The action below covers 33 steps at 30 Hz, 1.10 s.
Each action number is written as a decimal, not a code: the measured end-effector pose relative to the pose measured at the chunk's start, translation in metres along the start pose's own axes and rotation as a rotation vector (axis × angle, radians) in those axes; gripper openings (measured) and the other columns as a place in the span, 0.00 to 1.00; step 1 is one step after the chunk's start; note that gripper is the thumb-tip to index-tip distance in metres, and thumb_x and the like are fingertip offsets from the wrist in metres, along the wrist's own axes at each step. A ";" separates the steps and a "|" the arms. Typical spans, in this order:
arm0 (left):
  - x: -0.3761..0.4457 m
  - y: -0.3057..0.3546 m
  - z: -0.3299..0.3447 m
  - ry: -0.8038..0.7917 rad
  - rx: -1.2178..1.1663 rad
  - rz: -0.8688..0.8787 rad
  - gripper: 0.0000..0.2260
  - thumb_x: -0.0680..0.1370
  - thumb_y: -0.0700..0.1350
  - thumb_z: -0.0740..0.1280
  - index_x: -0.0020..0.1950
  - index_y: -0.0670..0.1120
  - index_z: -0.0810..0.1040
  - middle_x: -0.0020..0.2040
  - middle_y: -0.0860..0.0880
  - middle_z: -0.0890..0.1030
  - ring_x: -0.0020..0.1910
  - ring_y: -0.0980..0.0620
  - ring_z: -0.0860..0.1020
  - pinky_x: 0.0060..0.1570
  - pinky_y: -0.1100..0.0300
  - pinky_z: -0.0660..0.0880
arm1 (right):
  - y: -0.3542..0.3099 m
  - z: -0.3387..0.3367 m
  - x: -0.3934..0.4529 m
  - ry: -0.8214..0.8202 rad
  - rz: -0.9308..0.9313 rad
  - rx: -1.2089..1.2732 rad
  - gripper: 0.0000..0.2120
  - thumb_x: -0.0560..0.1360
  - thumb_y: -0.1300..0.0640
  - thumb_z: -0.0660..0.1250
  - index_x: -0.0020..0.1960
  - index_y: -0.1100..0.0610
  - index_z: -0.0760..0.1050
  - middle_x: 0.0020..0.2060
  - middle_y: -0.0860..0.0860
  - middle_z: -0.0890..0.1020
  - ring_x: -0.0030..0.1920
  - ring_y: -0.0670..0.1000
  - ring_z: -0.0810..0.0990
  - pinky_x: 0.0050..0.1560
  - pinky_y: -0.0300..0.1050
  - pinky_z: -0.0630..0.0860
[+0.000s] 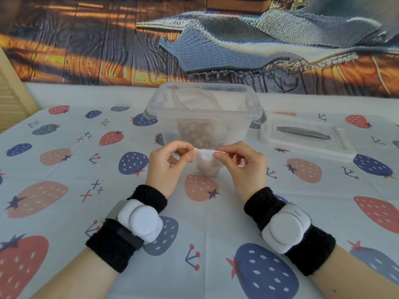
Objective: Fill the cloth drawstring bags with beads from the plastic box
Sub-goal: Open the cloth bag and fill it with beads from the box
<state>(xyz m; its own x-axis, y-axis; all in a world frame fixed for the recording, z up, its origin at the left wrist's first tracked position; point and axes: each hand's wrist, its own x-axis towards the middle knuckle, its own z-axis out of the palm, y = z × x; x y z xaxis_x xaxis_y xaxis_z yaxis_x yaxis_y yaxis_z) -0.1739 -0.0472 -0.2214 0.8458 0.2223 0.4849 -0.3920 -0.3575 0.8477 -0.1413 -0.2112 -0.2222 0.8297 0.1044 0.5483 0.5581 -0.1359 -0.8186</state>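
Observation:
A small white cloth drawstring bag [207,166] hangs bulging between my hands, just above the tablecloth. My left hand [170,164] pinches the bag's top edge on the left, and my right hand [243,164] pinches it on the right. Right behind them stands the clear plastic box [203,114], lid off, with brown beads [195,135] heaped at its bottom. More white cloth [195,100] with a red string lies inside the box at the back.
The box's clear lid [306,138] with a grey handle lies flat on the table to the right of the box. A strawberry-print tablecloth [86,160] covers the table. A printed backdrop [194,39] hangs behind the table's far edge.

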 end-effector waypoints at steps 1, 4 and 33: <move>0.000 0.000 0.000 -0.010 0.003 0.004 0.11 0.74 0.37 0.70 0.39 0.53 0.78 0.34 0.61 0.79 0.36 0.58 0.77 0.34 0.60 0.73 | -0.001 0.000 -0.001 -0.028 0.004 0.020 0.09 0.68 0.65 0.73 0.38 0.50 0.80 0.31 0.43 0.78 0.33 0.41 0.71 0.37 0.31 0.66; -0.001 0.000 0.000 -0.040 0.026 0.023 0.11 0.74 0.38 0.70 0.40 0.54 0.78 0.35 0.62 0.79 0.36 0.60 0.76 0.34 0.61 0.73 | -0.002 0.002 -0.002 -0.085 0.025 0.043 0.10 0.67 0.65 0.75 0.38 0.52 0.79 0.29 0.39 0.78 0.31 0.40 0.71 0.36 0.30 0.67; 0.023 0.026 -0.026 0.030 0.364 0.374 0.04 0.71 0.49 0.65 0.39 0.51 0.78 0.56 0.56 0.77 0.52 0.62 0.68 0.55 0.58 0.65 | -0.030 -0.026 0.069 -0.197 -0.196 -0.736 0.13 0.72 0.55 0.71 0.56 0.54 0.77 0.47 0.49 0.80 0.52 0.53 0.76 0.58 0.43 0.59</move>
<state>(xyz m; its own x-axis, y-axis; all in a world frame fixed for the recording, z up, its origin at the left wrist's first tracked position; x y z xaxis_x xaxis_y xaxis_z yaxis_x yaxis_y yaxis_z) -0.1747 -0.0277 -0.1824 0.6594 0.0428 0.7506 -0.5100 -0.7081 0.4883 -0.1006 -0.2259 -0.1557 0.7364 0.3575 0.5743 0.6150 -0.7075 -0.3481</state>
